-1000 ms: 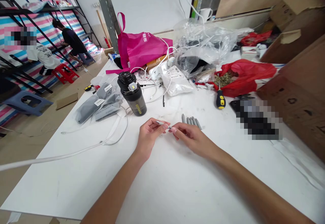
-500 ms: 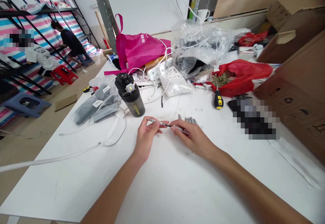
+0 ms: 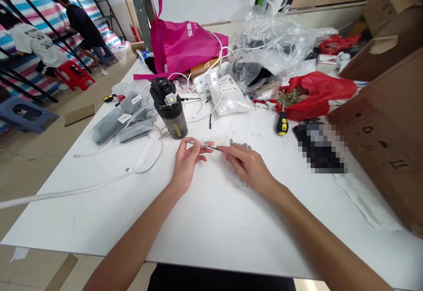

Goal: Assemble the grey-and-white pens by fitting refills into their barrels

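My left hand (image 3: 186, 161) pinches a thin grey pen-like rod (image 3: 201, 144) by its left end, just above the white table (image 3: 214, 220). My right hand (image 3: 247, 164) pinches the dark tip at the rod's right end, fingers closed on it. Behind my right hand lie several more grey rods (image 3: 240, 145), side by side and partly hidden by the fingers. A black shaker bottle (image 3: 168, 108) stands just behind my left hand.
A yellow-handled screwdriver (image 3: 282, 123), a red bag (image 3: 313, 93), clear plastic bags (image 3: 267, 49), a pink tote (image 3: 185, 46) and grey pouches (image 3: 122, 121) crowd the table's far half. A cardboard box (image 3: 386, 123) stands right. White cable (image 3: 99, 185) trails left. Other people sit far left.
The two hands have drawn slightly apart, exposing more of the thin dark piece between them. The camera has tipped down and the view has shifted.
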Action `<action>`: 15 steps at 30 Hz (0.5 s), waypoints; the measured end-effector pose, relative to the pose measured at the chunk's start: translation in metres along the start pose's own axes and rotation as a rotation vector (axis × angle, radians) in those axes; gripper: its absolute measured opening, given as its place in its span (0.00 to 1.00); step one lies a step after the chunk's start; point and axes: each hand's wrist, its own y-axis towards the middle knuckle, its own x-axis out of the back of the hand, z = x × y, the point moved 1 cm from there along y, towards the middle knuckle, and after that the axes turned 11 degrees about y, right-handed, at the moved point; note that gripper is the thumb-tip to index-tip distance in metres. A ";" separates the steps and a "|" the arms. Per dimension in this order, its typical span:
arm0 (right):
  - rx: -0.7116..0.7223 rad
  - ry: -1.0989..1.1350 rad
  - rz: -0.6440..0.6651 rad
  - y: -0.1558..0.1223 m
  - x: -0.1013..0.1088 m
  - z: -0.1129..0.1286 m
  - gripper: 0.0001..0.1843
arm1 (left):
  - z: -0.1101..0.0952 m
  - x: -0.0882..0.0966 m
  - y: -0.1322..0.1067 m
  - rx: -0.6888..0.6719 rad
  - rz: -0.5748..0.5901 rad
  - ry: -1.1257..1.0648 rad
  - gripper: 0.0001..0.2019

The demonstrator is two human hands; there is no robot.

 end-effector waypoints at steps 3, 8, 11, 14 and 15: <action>0.027 -0.024 -0.002 -0.001 0.000 -0.001 0.23 | -0.001 0.001 0.002 -0.007 -0.020 -0.031 0.24; 0.062 -0.040 -0.037 -0.001 0.000 -0.002 0.23 | -0.001 0.006 0.006 -0.040 -0.070 -0.056 0.22; 0.069 -0.042 -0.049 -0.002 0.000 -0.003 0.23 | -0.002 0.007 0.006 -0.040 -0.074 -0.053 0.22; 0.072 -0.061 -0.045 -0.002 -0.001 -0.002 0.23 | -0.001 0.005 0.003 -0.034 -0.024 -0.025 0.23; 0.075 -0.069 -0.040 -0.001 -0.001 -0.001 0.23 | -0.001 0.004 0.003 -0.040 0.005 -0.010 0.22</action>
